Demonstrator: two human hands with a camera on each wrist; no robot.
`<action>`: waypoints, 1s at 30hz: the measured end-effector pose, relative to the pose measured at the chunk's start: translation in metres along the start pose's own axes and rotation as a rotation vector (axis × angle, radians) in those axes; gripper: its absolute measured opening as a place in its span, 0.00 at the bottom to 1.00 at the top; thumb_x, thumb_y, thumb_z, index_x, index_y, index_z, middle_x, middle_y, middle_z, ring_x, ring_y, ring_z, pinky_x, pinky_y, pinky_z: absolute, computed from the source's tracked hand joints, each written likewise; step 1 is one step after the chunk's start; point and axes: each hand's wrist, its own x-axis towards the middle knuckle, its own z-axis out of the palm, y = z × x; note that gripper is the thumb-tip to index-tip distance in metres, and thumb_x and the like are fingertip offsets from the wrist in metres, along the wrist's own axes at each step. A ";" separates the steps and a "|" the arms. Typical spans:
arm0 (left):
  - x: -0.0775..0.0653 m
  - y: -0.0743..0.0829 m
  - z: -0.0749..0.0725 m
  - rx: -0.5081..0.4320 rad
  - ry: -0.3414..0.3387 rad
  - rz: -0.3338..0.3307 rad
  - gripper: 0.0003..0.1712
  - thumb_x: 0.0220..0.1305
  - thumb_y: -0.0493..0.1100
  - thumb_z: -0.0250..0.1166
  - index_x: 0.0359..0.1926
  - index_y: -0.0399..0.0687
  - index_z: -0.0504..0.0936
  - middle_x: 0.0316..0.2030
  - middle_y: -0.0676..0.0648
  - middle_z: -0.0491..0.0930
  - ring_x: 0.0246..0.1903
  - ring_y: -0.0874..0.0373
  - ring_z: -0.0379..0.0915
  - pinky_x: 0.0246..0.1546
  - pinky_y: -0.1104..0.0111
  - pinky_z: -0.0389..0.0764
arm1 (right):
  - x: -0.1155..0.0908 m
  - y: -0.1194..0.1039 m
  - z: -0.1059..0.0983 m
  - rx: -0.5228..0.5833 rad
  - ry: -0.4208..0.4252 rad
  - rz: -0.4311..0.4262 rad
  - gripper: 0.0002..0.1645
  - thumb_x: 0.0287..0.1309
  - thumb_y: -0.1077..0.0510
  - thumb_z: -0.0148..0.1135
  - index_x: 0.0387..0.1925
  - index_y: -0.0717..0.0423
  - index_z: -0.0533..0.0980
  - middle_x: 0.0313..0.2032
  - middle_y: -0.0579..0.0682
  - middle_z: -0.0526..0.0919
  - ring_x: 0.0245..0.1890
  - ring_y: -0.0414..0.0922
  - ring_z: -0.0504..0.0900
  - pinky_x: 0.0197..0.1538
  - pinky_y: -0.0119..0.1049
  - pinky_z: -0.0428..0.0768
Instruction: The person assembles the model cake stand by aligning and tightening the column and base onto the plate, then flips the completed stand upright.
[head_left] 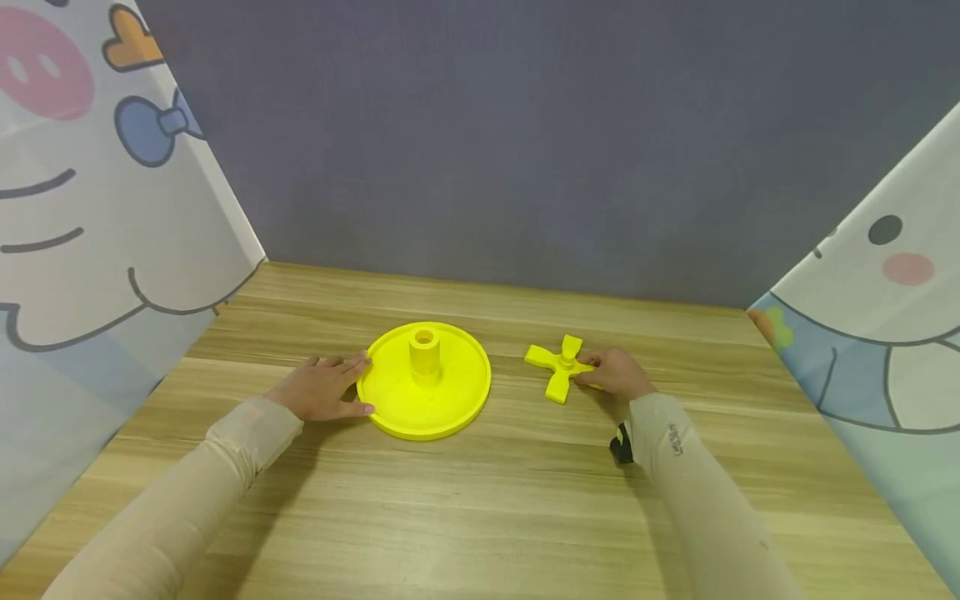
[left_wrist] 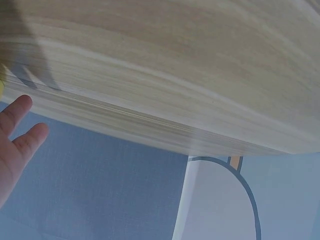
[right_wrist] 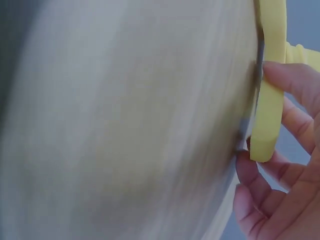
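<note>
A yellow round plate point(head_left: 393, 400) with a raised rim lies on the wooden table, and a hollow upright tube point(head_left: 425, 360) rises from its middle. At the plate's left rim, my left hand point(head_left: 322, 389) lies with extended fingers and thumb against the edge. Only some of that hand's fingers point(left_wrist: 30, 142) show in the left wrist view. To the right of the plate, my right hand point(head_left: 613, 372) pinches one arm of a yellow four-armed cross piece point(head_left: 558, 364) with a short knob at its centre. In the right wrist view, thumb and fingers hold the arm's end point(right_wrist: 265, 135) close over the table.
The wood-grain table point(head_left: 450, 517) stretches back to a dark grey panel point(head_left: 480, 150). Cartoon-printed panels stand at the left point(head_left: 112, 208) and right point(head_left: 885, 333). A small black object point(head_left: 621, 446) sits at the right sleeve's cuff.
</note>
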 end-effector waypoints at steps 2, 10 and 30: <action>0.000 0.000 -0.001 0.004 0.003 0.004 0.50 0.62 0.68 0.56 0.69 0.33 0.60 0.68 0.34 0.59 0.61 0.31 0.61 0.57 0.33 0.58 | 0.001 -0.004 0.000 -0.004 -0.004 -0.003 0.27 0.54 0.52 0.67 0.52 0.64 0.79 0.50 0.62 0.81 0.50 0.58 0.78 0.53 0.53 0.75; -0.001 0.000 -0.003 0.009 -0.006 0.001 0.49 0.63 0.67 0.56 0.69 0.33 0.60 0.68 0.34 0.58 0.61 0.31 0.61 0.57 0.33 0.58 | 0.001 -0.017 0.001 0.154 -0.004 0.000 0.27 0.55 0.56 0.67 0.54 0.66 0.77 0.55 0.66 0.76 0.43 0.55 0.81 0.46 0.45 0.80; 0.001 0.002 -0.004 0.001 -0.023 0.004 0.51 0.62 0.69 0.55 0.69 0.33 0.60 0.68 0.33 0.59 0.61 0.30 0.61 0.56 0.33 0.58 | -0.014 -0.032 0.010 0.787 -0.163 0.160 0.34 0.57 0.73 0.59 0.65 0.74 0.62 0.63 0.72 0.63 0.31 0.36 0.80 0.37 0.29 0.82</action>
